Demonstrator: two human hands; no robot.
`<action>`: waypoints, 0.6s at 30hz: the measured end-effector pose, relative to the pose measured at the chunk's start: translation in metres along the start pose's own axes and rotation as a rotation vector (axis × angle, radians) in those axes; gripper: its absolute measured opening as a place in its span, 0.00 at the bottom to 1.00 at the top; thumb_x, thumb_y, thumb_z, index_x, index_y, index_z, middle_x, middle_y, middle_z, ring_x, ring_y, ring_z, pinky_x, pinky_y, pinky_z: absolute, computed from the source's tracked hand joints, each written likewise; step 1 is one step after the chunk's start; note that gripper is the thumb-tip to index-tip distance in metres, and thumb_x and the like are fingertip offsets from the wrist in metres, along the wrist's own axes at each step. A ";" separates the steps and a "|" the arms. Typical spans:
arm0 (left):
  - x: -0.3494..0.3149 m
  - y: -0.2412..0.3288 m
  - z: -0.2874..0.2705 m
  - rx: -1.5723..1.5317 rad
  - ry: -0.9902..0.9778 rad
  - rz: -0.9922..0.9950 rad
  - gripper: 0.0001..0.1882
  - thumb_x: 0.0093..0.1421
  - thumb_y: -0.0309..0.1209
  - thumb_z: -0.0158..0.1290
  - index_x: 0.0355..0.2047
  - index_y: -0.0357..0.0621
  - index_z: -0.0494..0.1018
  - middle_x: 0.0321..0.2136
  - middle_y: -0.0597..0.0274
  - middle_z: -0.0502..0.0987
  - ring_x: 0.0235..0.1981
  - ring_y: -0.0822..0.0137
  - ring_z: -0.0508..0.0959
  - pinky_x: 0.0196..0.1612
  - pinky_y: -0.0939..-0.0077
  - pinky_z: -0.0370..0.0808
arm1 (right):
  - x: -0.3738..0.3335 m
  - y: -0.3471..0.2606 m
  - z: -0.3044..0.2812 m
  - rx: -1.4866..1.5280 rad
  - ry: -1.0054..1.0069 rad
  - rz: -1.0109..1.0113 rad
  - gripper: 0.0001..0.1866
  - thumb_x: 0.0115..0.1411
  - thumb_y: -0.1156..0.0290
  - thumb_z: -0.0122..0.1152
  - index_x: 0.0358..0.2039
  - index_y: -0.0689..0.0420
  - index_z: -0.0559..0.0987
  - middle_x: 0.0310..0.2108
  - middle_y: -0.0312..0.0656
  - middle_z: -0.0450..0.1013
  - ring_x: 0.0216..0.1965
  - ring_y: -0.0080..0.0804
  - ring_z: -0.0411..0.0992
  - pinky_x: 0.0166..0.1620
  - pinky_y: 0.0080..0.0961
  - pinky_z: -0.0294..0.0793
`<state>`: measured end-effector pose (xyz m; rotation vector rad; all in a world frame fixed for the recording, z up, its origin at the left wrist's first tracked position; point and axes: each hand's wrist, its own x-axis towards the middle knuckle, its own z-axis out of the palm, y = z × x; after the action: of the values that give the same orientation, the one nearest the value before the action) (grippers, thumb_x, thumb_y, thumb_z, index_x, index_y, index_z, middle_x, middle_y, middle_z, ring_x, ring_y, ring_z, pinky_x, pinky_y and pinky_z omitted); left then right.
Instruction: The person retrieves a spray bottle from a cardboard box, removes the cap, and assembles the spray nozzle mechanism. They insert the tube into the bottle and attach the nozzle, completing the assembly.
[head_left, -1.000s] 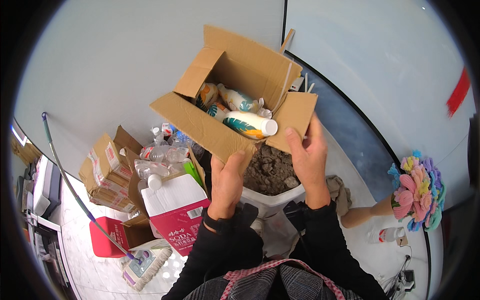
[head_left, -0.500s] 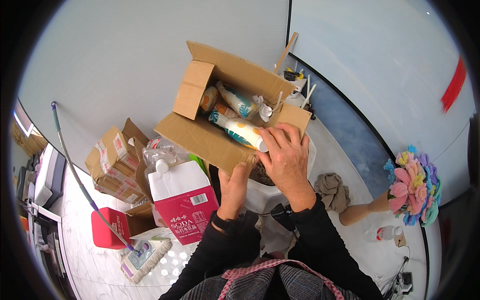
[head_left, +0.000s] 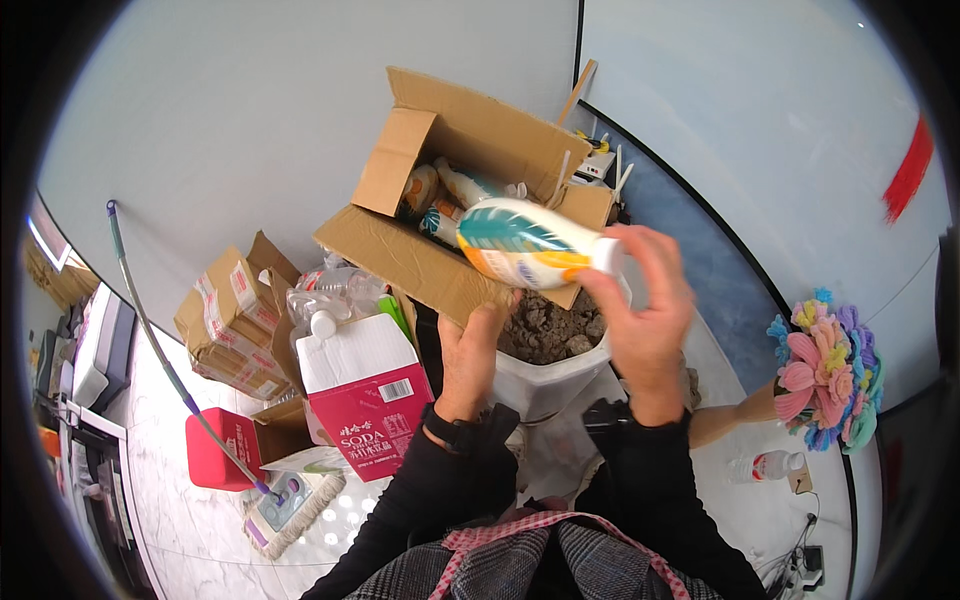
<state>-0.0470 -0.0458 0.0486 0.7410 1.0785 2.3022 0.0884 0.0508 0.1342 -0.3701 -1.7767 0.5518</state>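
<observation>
My right hand pinches the white cap of a patterned bottle, white with teal leaves and orange shapes. The bottle hangs tilted above the near right side of an open cardboard box. My left hand grips the box's near flap, thumb on top. Inside the box lie several similar bottles, partly hidden by the flaps and the held bottle. Beneath the box's right end is a white planter filled with brown soil.
A magenta carton, clear plastic bottles and a taped cardboard box stand at left. A flat mop leans there beside a red bin. To the right are a colourful flower bouquet and a lying bottle.
My right hand has lifted the bottle from inside the box and moved right and nearer with it. More of the planter's soil shows. My left hand stays on the flap.
</observation>
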 end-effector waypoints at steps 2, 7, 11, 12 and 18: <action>0.003 0.004 -0.001 0.023 -0.032 -0.035 0.27 0.61 0.20 0.43 0.62 0.30 0.56 0.57 0.47 0.68 0.58 0.53 0.73 0.62 0.55 0.73 | 0.001 -0.003 -0.027 0.136 0.066 0.140 0.18 0.52 0.79 0.72 0.44 0.64 0.79 0.41 0.44 0.78 0.45 0.33 0.75 0.50 0.28 0.74; 0.004 -0.001 -0.002 -0.005 -0.039 -0.029 0.26 0.62 0.19 0.43 0.61 0.30 0.57 0.56 0.48 0.69 0.58 0.53 0.73 0.62 0.52 0.72 | 0.000 -0.027 -0.087 0.238 0.223 0.199 0.16 0.57 0.83 0.65 0.47 0.69 0.78 0.46 0.45 0.77 0.43 0.27 0.75 0.50 0.23 0.76; 0.005 -0.001 0.000 0.002 -0.041 -0.027 0.26 0.62 0.19 0.43 0.61 0.29 0.57 0.56 0.47 0.69 0.57 0.53 0.73 0.62 0.51 0.73 | -0.002 -0.027 -0.115 -0.026 0.220 0.241 0.14 0.58 0.82 0.65 0.46 0.68 0.78 0.44 0.44 0.77 0.43 0.27 0.75 0.49 0.23 0.76; 0.005 -0.001 -0.002 0.002 -0.038 -0.026 0.25 0.62 0.19 0.43 0.61 0.29 0.57 0.56 0.47 0.69 0.57 0.53 0.73 0.62 0.51 0.73 | -0.002 -0.021 -0.119 -0.053 0.208 0.253 0.14 0.58 0.82 0.65 0.45 0.68 0.78 0.43 0.43 0.77 0.43 0.27 0.75 0.48 0.23 0.77; 0.002 -0.005 -0.003 -0.005 -0.030 -0.007 0.23 0.63 0.20 0.44 0.59 0.27 0.60 0.54 0.48 0.71 0.55 0.54 0.75 0.61 0.53 0.73 | -0.002 0.058 -0.112 -0.455 0.060 0.381 0.12 0.55 0.74 0.70 0.38 0.65 0.80 0.33 0.43 0.76 0.32 0.31 0.75 0.37 0.27 0.75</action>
<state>-0.0496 -0.0429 0.0432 0.7664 1.0597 2.2795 0.1948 0.1178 0.1248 -1.0448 -1.7742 0.3871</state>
